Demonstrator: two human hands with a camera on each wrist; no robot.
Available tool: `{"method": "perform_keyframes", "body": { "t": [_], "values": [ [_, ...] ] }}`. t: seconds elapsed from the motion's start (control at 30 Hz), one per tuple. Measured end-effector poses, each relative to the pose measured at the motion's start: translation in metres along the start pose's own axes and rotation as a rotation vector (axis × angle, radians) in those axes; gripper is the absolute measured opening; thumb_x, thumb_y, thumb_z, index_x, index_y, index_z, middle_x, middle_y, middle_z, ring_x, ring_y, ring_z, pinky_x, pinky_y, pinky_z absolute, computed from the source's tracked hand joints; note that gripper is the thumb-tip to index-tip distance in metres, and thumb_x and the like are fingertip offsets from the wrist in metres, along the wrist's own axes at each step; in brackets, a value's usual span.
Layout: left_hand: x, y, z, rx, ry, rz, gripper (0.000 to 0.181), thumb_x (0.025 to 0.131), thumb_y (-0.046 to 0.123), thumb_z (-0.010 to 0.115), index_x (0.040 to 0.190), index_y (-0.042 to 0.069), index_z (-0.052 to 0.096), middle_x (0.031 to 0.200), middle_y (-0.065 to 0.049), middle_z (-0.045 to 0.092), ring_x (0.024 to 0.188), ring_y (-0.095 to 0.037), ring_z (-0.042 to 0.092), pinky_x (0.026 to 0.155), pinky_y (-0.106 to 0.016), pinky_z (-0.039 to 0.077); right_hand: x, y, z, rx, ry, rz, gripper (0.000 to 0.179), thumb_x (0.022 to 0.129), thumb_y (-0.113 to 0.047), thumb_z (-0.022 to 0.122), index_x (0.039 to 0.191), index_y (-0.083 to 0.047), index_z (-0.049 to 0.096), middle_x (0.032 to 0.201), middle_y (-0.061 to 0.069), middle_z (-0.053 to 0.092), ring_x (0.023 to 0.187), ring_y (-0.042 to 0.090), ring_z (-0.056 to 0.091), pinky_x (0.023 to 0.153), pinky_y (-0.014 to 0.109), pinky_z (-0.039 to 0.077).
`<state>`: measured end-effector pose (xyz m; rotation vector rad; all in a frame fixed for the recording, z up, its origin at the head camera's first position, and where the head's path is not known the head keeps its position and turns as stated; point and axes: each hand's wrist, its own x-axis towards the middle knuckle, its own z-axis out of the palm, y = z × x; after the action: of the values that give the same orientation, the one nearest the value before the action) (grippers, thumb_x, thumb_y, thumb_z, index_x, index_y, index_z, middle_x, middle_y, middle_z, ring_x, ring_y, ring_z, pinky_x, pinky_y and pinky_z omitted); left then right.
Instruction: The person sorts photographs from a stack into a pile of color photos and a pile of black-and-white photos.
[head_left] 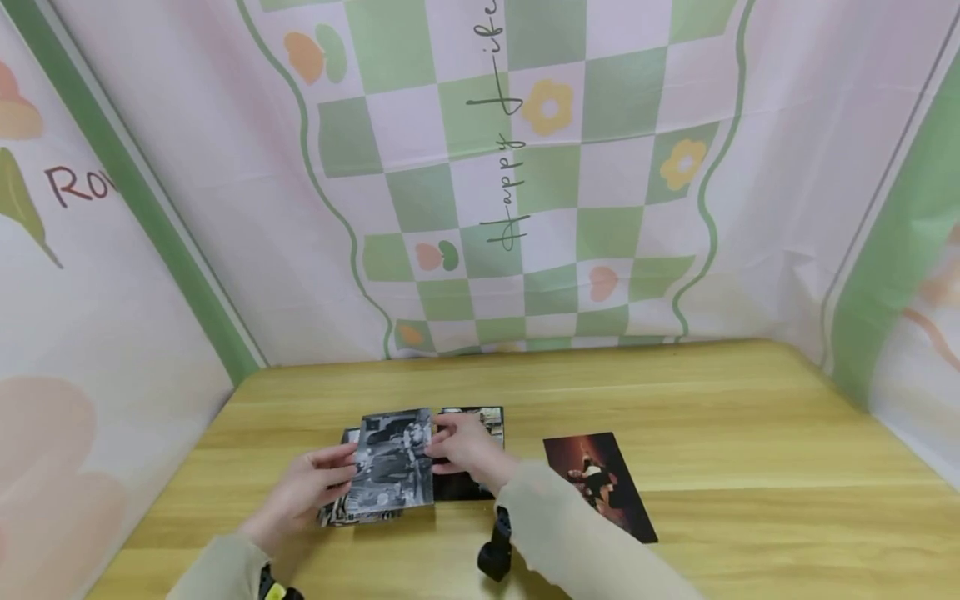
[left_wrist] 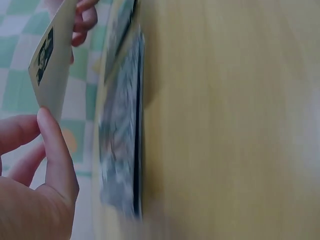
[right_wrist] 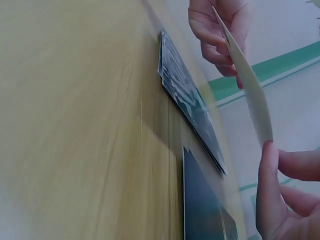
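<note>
A black-and-white photo postcard (head_left: 393,462) is held up between both hands, above the tabletop. My left hand (head_left: 303,487) pinches its left edge between thumb and fingers. On its right edge, my right hand (head_left: 472,450) pinches it the same way. The left wrist view shows the card's pale back (left_wrist: 57,75) with a small dark picture near one corner. Partly hidden below it lies a stack of cards (head_left: 362,517), the top one black and white. Another dark card pile (head_left: 459,490) lies under my right hand, mostly covered.
A dark card with a reddish glow and a figure (head_left: 600,483) lies apart on the right, partly behind my right sleeve. The wooden table (head_left: 750,433) meets a patterned cloth (head_left: 525,192) at its back edge. Cloth also hangs at both sides.
</note>
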<state>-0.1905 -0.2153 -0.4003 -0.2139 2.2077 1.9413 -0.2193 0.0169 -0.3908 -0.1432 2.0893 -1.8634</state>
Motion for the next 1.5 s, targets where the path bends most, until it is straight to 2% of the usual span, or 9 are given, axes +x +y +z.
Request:
{"method": "perform_keyframes", "body": {
  "t": [0.23,0.47,0.67,0.77,0.9,1.0,1.17,1.33,1.5],
  "values": [
    [0.005,-0.013,-0.024,0.077,-0.004,0.019,0.051,0.085,-0.007,0.061,0.132,-0.015,0.043,0.089,0.003,0.059,0.074,-0.007,0.058,0.064,-0.017,0.055,0.014,0.003,0.022,-0.015,-0.027,0.027,0.06,0.084,0.012,0.06,0.14,-0.001,0.043,0.106,0.021,0.063,0.091,0.027,0.065,0.069,0.036,0.061],
    [0.007,-0.017,-0.035,0.103,-0.027,0.025,0.051,0.084,-0.01,0.06,0.132,-0.015,0.041,0.088,0.004,0.061,0.073,-0.005,0.058,0.064,-0.017,0.054,0.021,0.007,0.034,-0.027,-0.025,0.047,0.06,0.083,0.015,0.059,0.139,0.0,0.044,0.106,0.024,0.064,0.088,0.03,0.066,0.069,0.038,0.061],
    [0.009,-0.02,-0.038,0.133,-0.019,0.017,0.053,0.082,-0.011,0.061,0.131,-0.016,0.042,0.088,0.001,0.06,0.074,-0.007,0.058,0.064,-0.018,0.054,0.024,0.012,0.038,-0.014,-0.024,0.057,0.059,0.082,0.016,0.058,0.138,0.001,0.045,0.083,0.019,0.062,0.07,0.023,0.061,0.069,0.038,0.061],
    [0.01,-0.021,-0.037,0.153,0.005,0.014,0.051,0.082,-0.012,0.059,0.131,-0.015,0.043,0.09,-0.001,0.06,0.074,-0.007,0.057,0.064,-0.019,0.055,0.024,0.013,0.039,-0.019,-0.016,0.059,0.058,0.082,0.016,0.058,0.137,0.002,0.046,0.078,0.016,0.061,0.066,0.02,0.059,0.068,0.037,0.061],
    [0.012,-0.021,-0.036,0.177,0.03,0.01,0.05,0.082,-0.013,0.057,0.13,-0.016,0.043,0.094,-0.005,0.061,0.076,-0.009,0.058,0.066,-0.02,0.055,0.025,0.012,0.039,-0.02,-0.014,0.063,0.057,0.082,0.015,0.059,0.136,0.003,0.046,0.082,0.018,0.063,0.063,0.02,0.059,0.067,0.037,0.061],
    [0.013,-0.021,-0.035,0.202,0.039,0.01,0.049,0.083,-0.013,0.055,0.13,-0.016,0.043,0.096,-0.009,0.061,0.078,-0.009,0.059,0.068,-0.022,0.056,0.025,0.011,0.038,-0.03,-0.011,0.067,0.057,0.082,0.014,0.06,0.136,0.003,0.046,0.095,0.02,0.064,0.064,0.02,0.06,0.066,0.036,0.061],
    [0.013,-0.02,-0.035,0.239,0.049,0.016,0.047,0.084,-0.012,0.055,0.129,-0.019,0.042,0.1,-0.016,0.061,0.081,-0.011,0.06,0.075,-0.028,0.058,0.025,0.011,0.037,-0.023,-0.018,0.061,0.057,0.081,0.012,0.061,0.136,0.005,0.045,0.113,0.024,0.062,0.08,0.028,0.067,0.07,0.037,0.061],
    [0.012,-0.02,-0.036,0.216,0.051,0.03,0.047,0.085,-0.012,0.055,0.128,-0.021,0.039,0.099,-0.016,0.06,0.083,-0.012,0.06,0.078,-0.03,0.059,0.024,0.011,0.037,-0.002,-0.031,0.056,0.056,0.082,0.012,0.061,0.136,0.006,0.044,0.107,0.024,0.063,0.09,0.035,0.066,0.074,0.04,0.06],
    [0.012,-0.022,-0.039,0.173,0.055,0.033,0.047,0.086,-0.011,0.056,0.127,-0.023,0.038,0.095,-0.013,0.059,0.081,-0.011,0.061,0.077,-0.029,0.059,0.023,0.011,0.034,0.012,-0.035,0.055,0.055,0.083,0.011,0.061,0.135,0.004,0.046,0.103,0.022,0.064,0.085,0.033,0.066,0.073,0.041,0.06]
  ]
}}
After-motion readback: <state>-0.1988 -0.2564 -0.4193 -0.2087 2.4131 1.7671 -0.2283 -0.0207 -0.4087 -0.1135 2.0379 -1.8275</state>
